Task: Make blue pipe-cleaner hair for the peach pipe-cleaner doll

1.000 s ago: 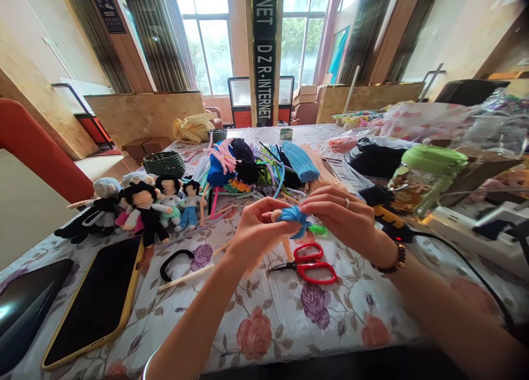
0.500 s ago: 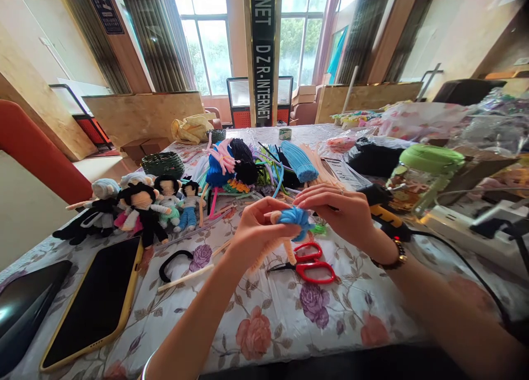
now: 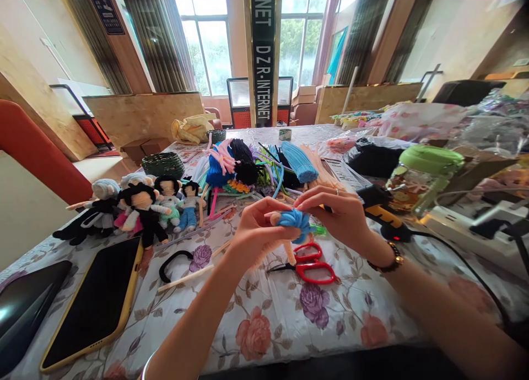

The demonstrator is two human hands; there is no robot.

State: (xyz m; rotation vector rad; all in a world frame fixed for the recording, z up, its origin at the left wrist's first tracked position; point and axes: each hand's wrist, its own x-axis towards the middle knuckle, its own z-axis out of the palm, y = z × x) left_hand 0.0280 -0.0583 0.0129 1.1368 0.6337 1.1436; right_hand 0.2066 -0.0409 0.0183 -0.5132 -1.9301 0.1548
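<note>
My left hand [image 3: 251, 230] is closed around a small doll [image 3: 296, 223] of fuzzy pipe cleaners, with bright blue strands wound over its head and a peach limb hanging below. The fingertips of my right hand [image 3: 345, 213] are pinched at the top of the blue strands; whether they grip a strand end is hard to see. Much of the doll's body is hidden behind my left hand. Just beneath lies a pair of red-handled scissors [image 3: 316, 273] on the flowered tablecloth [image 3: 285, 325]. A small green piece [image 3: 319, 229] shows beside the doll.
Several finished dolls [image 3: 142, 203] and a phone [image 3: 95, 303] are on the left. Bundles of pipe cleaners [image 3: 300, 162] lie behind my hands. A black-and-yellow glue gun [image 3: 382, 217] with a cable, a green-lidded jar [image 3: 430, 165] and a white power strip [image 3: 467, 231] occupy the right.
My right hand has shifted slightly, its fingers drawing closer together over the blue strands. The doll has turned a little in my left hand.
</note>
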